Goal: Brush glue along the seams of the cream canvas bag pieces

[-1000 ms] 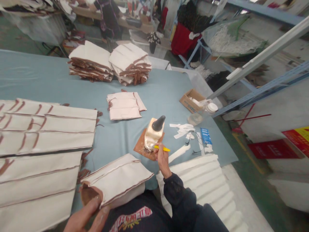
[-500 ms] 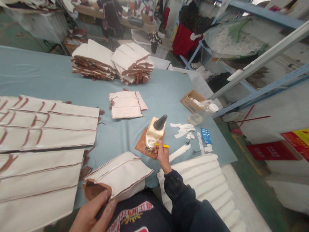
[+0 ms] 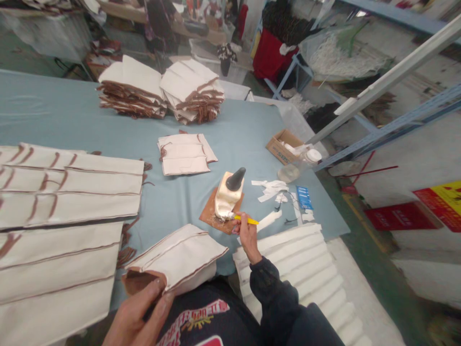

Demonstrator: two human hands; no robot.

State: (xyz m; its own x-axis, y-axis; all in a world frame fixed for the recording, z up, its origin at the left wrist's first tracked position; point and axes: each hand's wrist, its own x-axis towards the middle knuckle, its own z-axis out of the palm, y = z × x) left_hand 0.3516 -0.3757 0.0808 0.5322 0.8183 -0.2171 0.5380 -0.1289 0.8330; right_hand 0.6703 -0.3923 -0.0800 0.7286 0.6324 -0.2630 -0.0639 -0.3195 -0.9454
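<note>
My left hand (image 3: 144, 307) pinches the open edge of a cream bag piece (image 3: 180, 257) with brown edging and a brown inside, which lies partly against my lap and the table edge. My right hand (image 3: 248, 235) is closed on a brush with a yellow handle (image 3: 248, 220). The brush's tip is at the mouth of a cream plastic container (image 3: 227, 199), its inside whitish and crusted. This container carries a dark cone-shaped part (image 3: 236, 179) and stands on a brown square board (image 3: 209, 218).
Cream pieces with brown edges lie in rows (image 3: 72, 192) at left, a small pile (image 3: 185, 156) mid-table and tall stacks (image 3: 131, 84) at the back. White strips (image 3: 270, 189), a cardboard box (image 3: 283, 146) and a clear jar (image 3: 290, 172) sit at right. Ribbed white pieces (image 3: 288, 259) lie beside my right arm.
My right hand has shifted slightly right and down with the brush, whose tip has moved to the container's lower right edge. The view has drifted a little; my left hand keeps its hold.
</note>
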